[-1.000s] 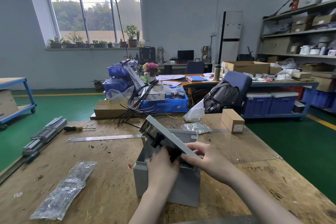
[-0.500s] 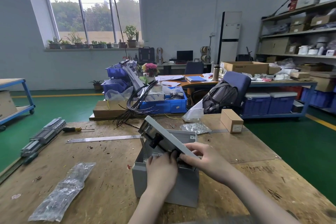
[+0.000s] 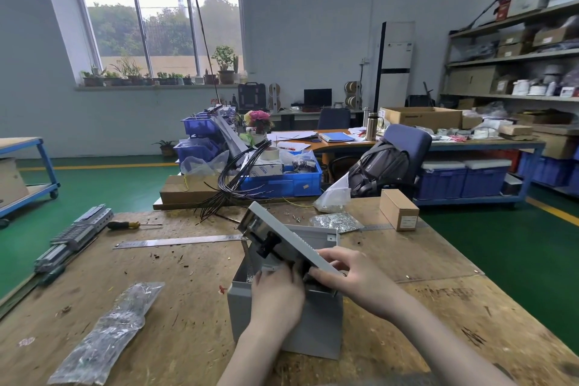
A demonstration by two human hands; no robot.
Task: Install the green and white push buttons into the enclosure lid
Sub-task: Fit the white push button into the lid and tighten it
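Above the enclosure point(image 3: 313, 323), the lid point(image 3: 291, 240) tilts in the right hand's point(image 3: 354, 279) grip.

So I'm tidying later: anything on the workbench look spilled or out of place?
Small loose screws lie scattered on the workbench beside the clear bag of hardware, behind the enclosure. Dark chips litter the wood.

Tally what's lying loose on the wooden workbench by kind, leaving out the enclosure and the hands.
Plastic bags of parts: 3
Steel rulers: 2
Screwdrivers: 1
Cardboard boxes: 1
Total: 7
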